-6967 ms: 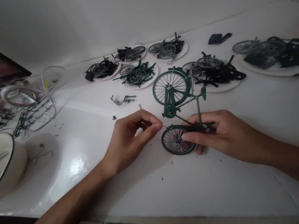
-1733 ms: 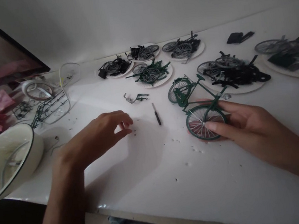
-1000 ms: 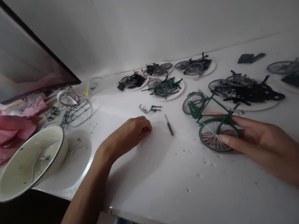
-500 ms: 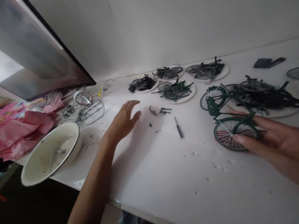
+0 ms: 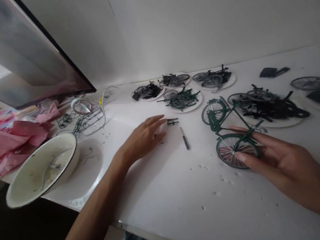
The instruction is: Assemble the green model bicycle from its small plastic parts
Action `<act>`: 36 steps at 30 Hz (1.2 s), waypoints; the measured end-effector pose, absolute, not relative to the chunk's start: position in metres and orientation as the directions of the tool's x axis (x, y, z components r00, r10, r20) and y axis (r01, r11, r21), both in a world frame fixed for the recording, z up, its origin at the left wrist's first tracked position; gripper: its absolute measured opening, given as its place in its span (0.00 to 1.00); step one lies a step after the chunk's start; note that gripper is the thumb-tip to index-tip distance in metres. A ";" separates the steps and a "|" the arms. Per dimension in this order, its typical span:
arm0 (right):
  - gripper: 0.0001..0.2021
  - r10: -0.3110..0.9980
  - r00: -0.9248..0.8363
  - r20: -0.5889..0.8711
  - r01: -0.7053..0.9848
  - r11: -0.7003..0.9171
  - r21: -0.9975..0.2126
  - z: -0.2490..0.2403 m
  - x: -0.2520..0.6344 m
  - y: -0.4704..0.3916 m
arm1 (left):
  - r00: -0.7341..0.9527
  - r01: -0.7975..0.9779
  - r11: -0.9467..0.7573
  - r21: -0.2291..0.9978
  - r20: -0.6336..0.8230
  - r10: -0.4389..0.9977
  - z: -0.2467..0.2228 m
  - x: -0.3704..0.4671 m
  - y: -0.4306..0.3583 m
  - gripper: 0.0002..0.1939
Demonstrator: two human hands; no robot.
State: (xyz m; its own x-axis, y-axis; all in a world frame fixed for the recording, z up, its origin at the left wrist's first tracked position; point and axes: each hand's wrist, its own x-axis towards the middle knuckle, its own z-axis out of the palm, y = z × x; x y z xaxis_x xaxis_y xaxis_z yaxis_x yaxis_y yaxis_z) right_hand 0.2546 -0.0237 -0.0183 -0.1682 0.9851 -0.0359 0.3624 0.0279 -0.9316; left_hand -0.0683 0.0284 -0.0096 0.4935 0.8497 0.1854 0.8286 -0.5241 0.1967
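Note:
In my right hand [image 5: 287, 165] is a small green model bicycle [image 5: 214, 120], pinched by one wheel between thumb and fingers and held up over the white table. My left hand [image 5: 142, 140] hovers low above the tabletop, fingers stretched out and thumb apart. Just beyond its fingertips lies a small dark part [image 5: 173, 121] with thin bars; other tiny pieces there are partly hidden under the hand. A little to the right rests a small screwdriver [image 5: 185, 138] with a dark handle.
White plates of bicycle parts [image 5: 181, 100] stand along the back, with a larger heaped plate [image 5: 283, 121] at right. At left are an enamel basin [image 5: 72, 149], pink wrapping [image 5: 15, 141], wire parts [image 5: 90, 120] and a screen [image 5: 47, 52]. Black pieces [image 5: 273, 72] lie back right.
My left hand has moved right and down to the small parts, covering some of them. The view has shifted slightly right. My right hand still holds the model bicycle.

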 end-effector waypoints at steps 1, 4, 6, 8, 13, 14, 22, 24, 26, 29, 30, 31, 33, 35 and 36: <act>0.30 0.984 -0.168 -0.052 0.354 0.011 -0.935 -0.018 0.254 -0.024 | 0.527 0.809 -0.552 0.200 0.166 0.833 -0.010 -0.065 0.029 0.23; 0.31 0.983 -0.167 -0.075 0.322 -0.018 -0.947 -0.016 0.254 -0.025 | 0.576 0.784 -0.589 0.197 0.123 0.808 -0.013 -0.059 0.029 0.22; 0.32 0.981 -0.177 -0.081 0.295 -0.026 -0.955 -0.015 0.254 -0.025 | 0.544 0.807 -0.560 0.189 0.132 0.828 -0.014 -0.062 0.031 0.21; 0.32 0.979 -0.188 -0.081 0.271 -0.028 -0.962 -0.015 0.254 -0.026 | 0.490 0.839 -0.512 0.187 0.152 0.859 -0.014 -0.067 0.031 0.20; 0.29 0.973 -0.207 -0.098 0.257 -0.043 -0.965 -0.014 0.253 -0.026 | 0.432 0.857 -0.467 0.218 0.191 0.881 -0.011 -0.074 0.030 0.19; 0.28 0.973 -0.212 -0.096 0.267 -0.037 -0.963 -0.015 0.253 -0.026 | 0.437 0.850 -0.476 0.226 0.201 0.877 -0.010 -0.073 0.030 0.18; 0.31 0.964 -0.252 -0.085 0.231 -0.025 -0.973 -0.020 0.256 -0.025 | 0.592 0.781 -0.619 0.081 0.218 0.776 0.013 -0.037 0.043 0.16; 0.30 0.962 -0.260 -0.085 0.224 -0.025 -0.974 -0.019 0.257 -0.025 | 0.683 0.713 -0.700 0.040 0.183 0.707 0.021 -0.021 0.058 0.16; 0.28 0.961 -0.264 -0.080 0.207 -0.024 -0.978 -0.019 0.257 -0.026 | 0.733 0.668 -0.744 0.030 0.148 0.664 0.024 -0.007 0.076 0.16; 0.29 0.960 -0.270 -0.079 0.168 -0.033 -0.985 -0.018 0.257 -0.026 | 0.718 0.693 -0.721 -0.017 0.114 0.687 0.018 0.002 0.100 0.15; 0.29 0.958 -0.274 -0.082 0.159 -0.039 -0.987 -0.018 0.257 -0.026 | 0.707 0.704 -0.709 -0.030 0.120 0.697 0.014 0.002 0.105 0.14; 0.30 0.957 -0.277 -0.088 0.152 -0.046 -0.987 -0.018 0.257 -0.025 | 0.695 0.717 -0.696 -0.043 0.132 0.707 0.010 0.001 0.109 0.14; 0.29 0.952 -0.290 -0.099 0.139 -0.060 -0.988 -0.018 0.257 -0.025 | 0.662 0.746 -0.662 -0.067 0.172 0.729 0.004 -0.002 0.113 0.13; 0.29 0.948 -0.300 -0.103 0.124 -0.068 -0.990 -0.019 0.257 -0.024 | 0.628 0.776 -0.625 -0.088 0.208 0.750 0.000 -0.004 0.115 0.13; 0.29 0.948 -0.302 -0.105 0.115 -0.073 -0.991 -0.019 0.257 -0.023 | 0.620 0.782 -0.616 -0.096 0.222 0.752 -0.001 -0.003 0.116 0.13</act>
